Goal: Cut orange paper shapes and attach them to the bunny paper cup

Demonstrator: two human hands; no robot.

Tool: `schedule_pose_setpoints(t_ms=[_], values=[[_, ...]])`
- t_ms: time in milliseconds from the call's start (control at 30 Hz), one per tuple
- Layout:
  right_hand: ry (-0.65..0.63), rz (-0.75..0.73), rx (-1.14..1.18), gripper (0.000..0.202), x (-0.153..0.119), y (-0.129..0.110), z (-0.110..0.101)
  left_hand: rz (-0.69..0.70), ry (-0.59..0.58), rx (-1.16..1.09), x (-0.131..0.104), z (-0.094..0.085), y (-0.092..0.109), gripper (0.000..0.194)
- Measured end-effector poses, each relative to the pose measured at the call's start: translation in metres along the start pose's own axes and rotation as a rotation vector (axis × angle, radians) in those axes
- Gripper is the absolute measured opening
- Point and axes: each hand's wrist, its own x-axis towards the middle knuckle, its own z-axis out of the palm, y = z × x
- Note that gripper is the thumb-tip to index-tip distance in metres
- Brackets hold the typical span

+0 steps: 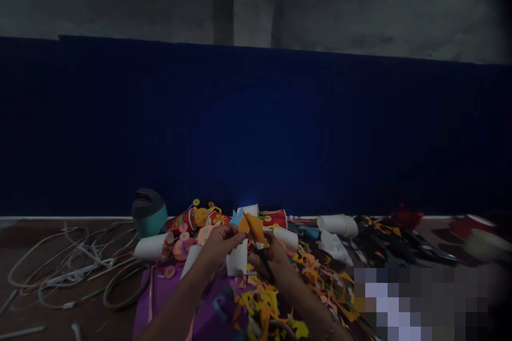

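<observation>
My left hand (218,248) pinches a piece of orange paper (257,229) at its left edge, raised above the cluttered table. My right hand (276,260) is closed around dark-handled scissors (264,263), whose blades point up against the orange paper. How far the blades reach through the paper I cannot tell. White paper cups (237,258) lie just below and behind my hands. Under my right forearm spreads a heap of orange and yellow paper scraps (264,301). A purple sheet (210,314) lies beneath my left forearm.
A teal bottle with a dark lid (150,213) stands at the back left, beside tangled white cables (76,264). Red patterned cups (276,218) and round paper cut-outs (202,217) crowd the back. A dark blue partition (256,128) rises behind the table. White cups (336,225) lie at the right.
</observation>
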Motion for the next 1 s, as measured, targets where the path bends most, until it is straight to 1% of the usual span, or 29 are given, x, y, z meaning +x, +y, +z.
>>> schedule_pose_setpoints(t_ms=[100,200,367,433,533,667,767,1000], values=[[0.005,0.022,0.003,0.069,0.001,0.001,-0.001,0.01,-0.016,0.024,0.003,-0.004,-0.004,0.025],[-0.012,0.017,-0.016,0.066,0.003,0.006,-0.004,0.001,-0.01,0.044,0.007,-0.008,-0.009,0.025],[-0.036,-0.004,-0.025,0.059,0.004,0.011,-0.008,-0.007,-0.022,0.001,0.008,-0.012,-0.011,0.026],[-0.039,0.003,-0.015,0.06,0.004,0.012,-0.008,-0.023,-0.005,-0.037,0.007,-0.012,-0.009,0.025],[-0.036,0.004,-0.011,0.063,0.004,0.013,-0.006,-0.026,0.026,-0.097,0.005,-0.009,-0.006,0.025],[-0.044,-0.004,-0.027,0.062,0.004,0.012,-0.004,-0.014,0.015,-0.095,0.004,-0.003,-0.007,0.027],[-0.039,-0.001,-0.038,0.061,0.003,0.009,-0.003,-0.02,0.027,-0.101,0.004,0.002,-0.01,0.028],[-0.011,-0.001,0.017,0.06,0.002,0.007,0.0,-0.031,0.002,-0.029,0.004,0.003,-0.008,0.03]])
